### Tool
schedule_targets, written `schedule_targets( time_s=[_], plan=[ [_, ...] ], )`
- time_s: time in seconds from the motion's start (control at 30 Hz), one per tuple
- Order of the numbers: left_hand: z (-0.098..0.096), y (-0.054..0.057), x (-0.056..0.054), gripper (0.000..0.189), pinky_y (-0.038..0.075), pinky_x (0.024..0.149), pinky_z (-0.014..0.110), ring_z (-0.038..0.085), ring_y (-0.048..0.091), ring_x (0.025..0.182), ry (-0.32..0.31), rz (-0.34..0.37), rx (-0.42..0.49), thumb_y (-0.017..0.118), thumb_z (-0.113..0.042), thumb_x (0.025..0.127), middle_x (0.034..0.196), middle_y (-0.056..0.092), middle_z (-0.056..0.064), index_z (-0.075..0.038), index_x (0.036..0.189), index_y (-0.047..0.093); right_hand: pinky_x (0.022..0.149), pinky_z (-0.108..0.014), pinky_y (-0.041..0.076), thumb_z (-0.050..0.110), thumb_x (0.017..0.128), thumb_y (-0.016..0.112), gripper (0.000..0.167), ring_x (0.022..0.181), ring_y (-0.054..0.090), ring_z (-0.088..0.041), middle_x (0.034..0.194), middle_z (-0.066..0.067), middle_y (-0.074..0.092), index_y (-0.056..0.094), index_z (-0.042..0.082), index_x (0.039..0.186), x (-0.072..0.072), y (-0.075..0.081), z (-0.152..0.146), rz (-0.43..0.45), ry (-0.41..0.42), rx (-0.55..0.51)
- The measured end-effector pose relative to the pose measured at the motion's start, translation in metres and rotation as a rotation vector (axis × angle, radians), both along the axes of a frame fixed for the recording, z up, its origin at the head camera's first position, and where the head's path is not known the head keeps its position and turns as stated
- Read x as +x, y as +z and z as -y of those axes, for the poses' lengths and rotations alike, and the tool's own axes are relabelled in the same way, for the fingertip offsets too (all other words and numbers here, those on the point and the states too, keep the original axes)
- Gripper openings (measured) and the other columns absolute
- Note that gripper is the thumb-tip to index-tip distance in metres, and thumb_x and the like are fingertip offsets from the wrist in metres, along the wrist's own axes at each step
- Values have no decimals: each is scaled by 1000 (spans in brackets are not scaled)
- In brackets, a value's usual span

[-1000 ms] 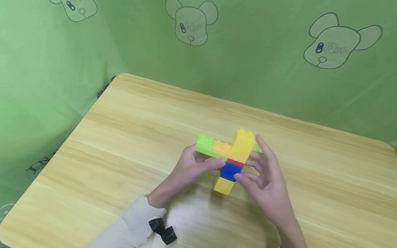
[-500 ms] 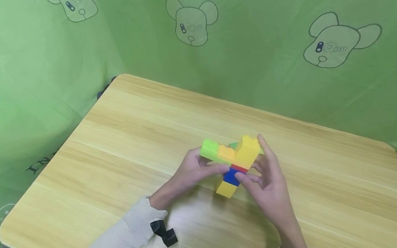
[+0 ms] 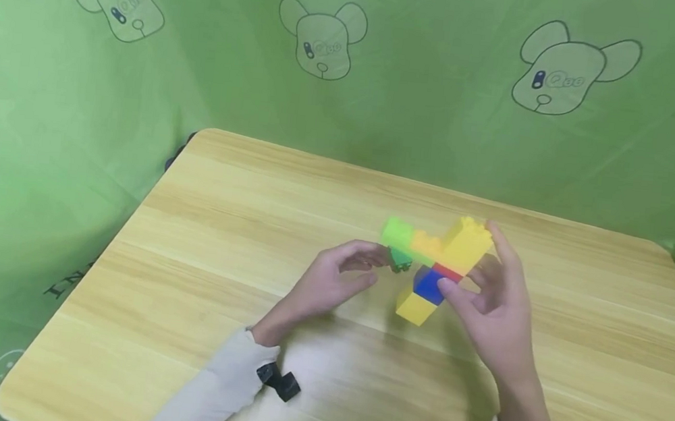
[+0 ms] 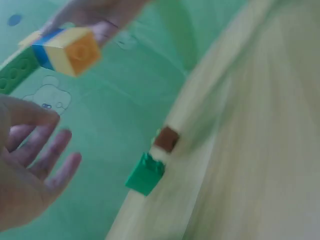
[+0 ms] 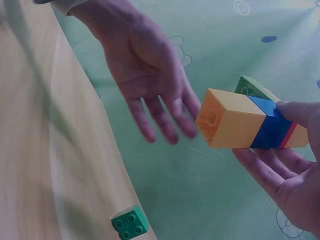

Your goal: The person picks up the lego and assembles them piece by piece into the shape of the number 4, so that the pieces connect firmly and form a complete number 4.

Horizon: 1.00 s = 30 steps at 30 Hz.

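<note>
My right hand (image 3: 502,308) grips a toy-brick assembly off the table, thumb on its blue brick (image 3: 430,286). Below the blue is a yellow brick (image 3: 415,308); above it come a thin red layer (image 3: 447,272), a light green arm (image 3: 397,232), an orange brick (image 3: 426,243) and a tall yellow brick (image 3: 467,243). Apart from the assembly, to its left, my left hand (image 3: 337,278) holds nothing, its fingers loosely extended. Beyond it a dark green brick (image 3: 401,260) is partly covered by the assembly in the head view.
In the left wrist view a brown brick (image 4: 166,139) sits beside the dark green brick (image 4: 145,175) on the table. The wooden table (image 3: 239,214) meets a green printed curtain (image 3: 419,123) behind. A black wrist mount (image 3: 279,381) is on the left sleeve.
My left hand has let go of the assembly. The right hand has carried it rightward and slightly up, tilting it. The dark green brick shows more now.
</note>
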<state>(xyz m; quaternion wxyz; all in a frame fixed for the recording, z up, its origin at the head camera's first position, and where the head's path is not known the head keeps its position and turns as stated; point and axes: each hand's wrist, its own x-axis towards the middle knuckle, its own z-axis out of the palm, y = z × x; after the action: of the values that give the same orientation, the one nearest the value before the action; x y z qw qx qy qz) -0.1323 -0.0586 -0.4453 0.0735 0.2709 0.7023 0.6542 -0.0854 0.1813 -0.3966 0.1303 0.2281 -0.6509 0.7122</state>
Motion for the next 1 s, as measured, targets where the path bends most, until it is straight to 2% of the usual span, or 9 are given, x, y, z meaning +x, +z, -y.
schedule_targets(
  time_s=[0.1,0.27,0.37,0.43,0.53,0.7,0.87,0.93,1.0],
  plan=[
    [-8,-2,-8,37,50,109,31,23,63,125,52,-109,-193,68,1,96,131,68,12,0,133,63,90,-30,59,-38,81,51,94,126,62,-26,152,-23,46,28,3,162,-1,1,-3,-3,7,-24],
    [-24,-3,-22,28,49,107,26,24,65,119,17,-389,-499,59,1,102,125,71,12,0,129,67,90,-30,60,-38,81,52,93,125,62,-26,150,-23,47,28,2,162,-2,1,-5,-12,26,-33],
    [-31,-5,-29,24,54,99,27,25,67,110,0,-540,-604,57,0,103,118,73,13,1,124,70,90,-30,60,-36,82,53,92,126,62,-26,150,-22,48,28,1,162,-3,0,-5,-14,29,-27],
    [-35,-7,-34,21,57,95,29,25,68,103,-8,-594,-615,58,0,103,113,73,14,1,120,71,89,-30,60,-36,82,53,91,127,62,-26,150,-22,49,28,1,162,-3,0,-6,-14,32,-25],
    [-39,-13,-41,21,56,96,30,26,67,101,-21,-643,-602,57,0,103,111,71,15,1,122,67,89,-30,60,-35,82,54,90,126,62,-26,150,-22,49,28,1,161,-3,0,-6,-20,33,-24],
    [-40,-24,-46,30,50,107,30,30,65,111,-62,-673,-601,51,6,102,117,68,19,4,130,62,89,-30,60,-30,86,58,87,126,63,-25,150,-22,50,29,0,161,-3,-1,-6,-15,33,-22],
    [-39,-29,-46,32,45,114,32,29,65,118,-96,-708,-640,52,8,101,123,71,17,5,130,65,87,-30,61,-35,82,54,91,126,63,-24,149,-21,51,29,2,162,-2,-2,-6,2,16,-1],
    [-40,-29,-47,30,48,110,31,27,67,115,-84,-749,-678,53,6,102,121,72,15,3,128,67,87,-30,61,-35,82,54,91,126,63,-24,149,-20,51,29,2,162,-2,-1,-6,6,10,6],
    [-41,-28,-47,27,54,100,30,24,69,105,-62,-778,-719,56,2,103,116,74,13,2,125,69,87,-30,61,-35,82,54,91,125,63,-23,149,-20,51,29,2,162,-2,-1,-6,6,7,9]
  ],
)
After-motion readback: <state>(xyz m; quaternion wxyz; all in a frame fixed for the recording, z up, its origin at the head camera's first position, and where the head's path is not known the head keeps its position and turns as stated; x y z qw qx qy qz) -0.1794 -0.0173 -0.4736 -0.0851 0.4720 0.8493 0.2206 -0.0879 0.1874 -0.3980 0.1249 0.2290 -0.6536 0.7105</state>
